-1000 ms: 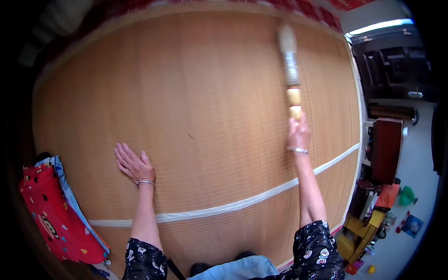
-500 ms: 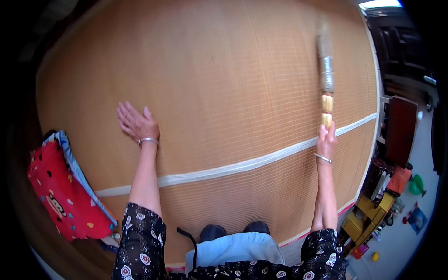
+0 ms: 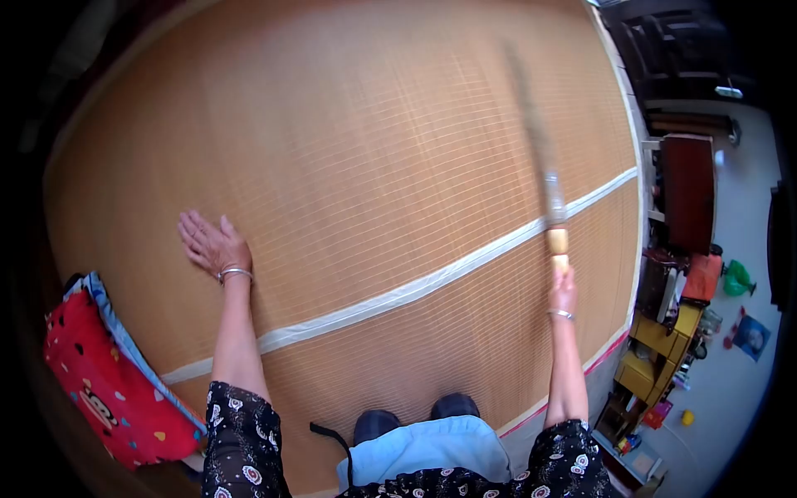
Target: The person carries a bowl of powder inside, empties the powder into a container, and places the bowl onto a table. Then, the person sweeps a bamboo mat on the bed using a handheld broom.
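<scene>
My left hand (image 3: 214, 246) rests flat on a tan woven mat (image 3: 349, 183), fingers stretched out and holding nothing. Gripped in my right hand (image 3: 564, 292) is the pale, segmented handle of a hand broom (image 3: 557, 241). Silvery tape wraps the broom above the handle. Its long grey-brown brush end is smeared by motion and extends away over the mat. I cannot tell whether the bristles touch the surface. A white band (image 3: 432, 286) crosses the mat between my hands and my knees.
A folded red pillow or blanket (image 3: 116, 382) with a cartoon print lies at the left. My knees (image 3: 415, 419) are at the mat's near side. Past its right edge stand a yellow cabinet (image 3: 656, 353), a dark red wooden piece (image 3: 689, 195) and a green item (image 3: 736, 279).
My right hand has drawn the broom nearer to me and somewhat left, its brush end now tilted left. My left hand stays flat, appearing lower and further left as the view turns.
</scene>
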Demonstrator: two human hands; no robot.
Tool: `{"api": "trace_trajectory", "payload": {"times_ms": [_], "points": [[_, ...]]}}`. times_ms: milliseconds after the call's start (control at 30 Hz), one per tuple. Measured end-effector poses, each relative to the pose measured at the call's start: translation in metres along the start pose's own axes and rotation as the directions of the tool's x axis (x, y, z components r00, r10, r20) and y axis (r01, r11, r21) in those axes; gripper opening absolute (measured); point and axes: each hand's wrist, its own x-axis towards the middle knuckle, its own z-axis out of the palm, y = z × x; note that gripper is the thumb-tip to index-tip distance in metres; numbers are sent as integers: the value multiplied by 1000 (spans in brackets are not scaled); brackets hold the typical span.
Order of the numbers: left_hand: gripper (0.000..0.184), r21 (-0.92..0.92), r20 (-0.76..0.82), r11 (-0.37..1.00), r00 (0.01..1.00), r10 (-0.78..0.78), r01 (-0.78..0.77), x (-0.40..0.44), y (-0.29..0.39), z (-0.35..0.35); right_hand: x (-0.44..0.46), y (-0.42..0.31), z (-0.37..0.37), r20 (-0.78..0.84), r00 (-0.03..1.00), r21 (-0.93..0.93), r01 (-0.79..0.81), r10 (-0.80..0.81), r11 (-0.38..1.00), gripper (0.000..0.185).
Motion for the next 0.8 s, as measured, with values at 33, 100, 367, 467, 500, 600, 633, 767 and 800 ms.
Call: {"api": "trace_trajectory", "payload": {"times_ms": [33,100,367,467,500,600,633,767,800], "points": [[57,8,7,1000,1000,2,-2,0,2,-2,17,19,-4,-68,992,-69,-112,107,991,26],[57,18,-5,1000,1000,-1,1,1,1,-1,18,9,-10,-191,981,-47,-30,20,998,25],[58,25,-11,999,1000,20,-20,1,3,-1,-10,-108,47,-52,787,23,617,-615,787,40],[57,21,-37,999,999,38,-37,0,0,1,51,-127,63,-122,897,-70,419,-425,905,44],[57,24,-44,999,998,41,-40,1,0,4,67,-139,69,-183,888,-89,412,-422,907,46],[57,28,-43,999,998,42,-41,1,3,2,87,-173,88,-320,850,-140,394,-419,908,53],[57,34,-46,999,998,39,-37,2,4,0,86,-182,93,-344,821,-167,424,-455,890,53],[56,62,-6,998,999,32,-31,3,-1,-1,80,-194,109,-394,777,-197,451,-491,871,56],[56,71,9,997,1000,7,-7,3,0,0,80,-194,109,-396,775,-204,449,-492,870,56]]}}
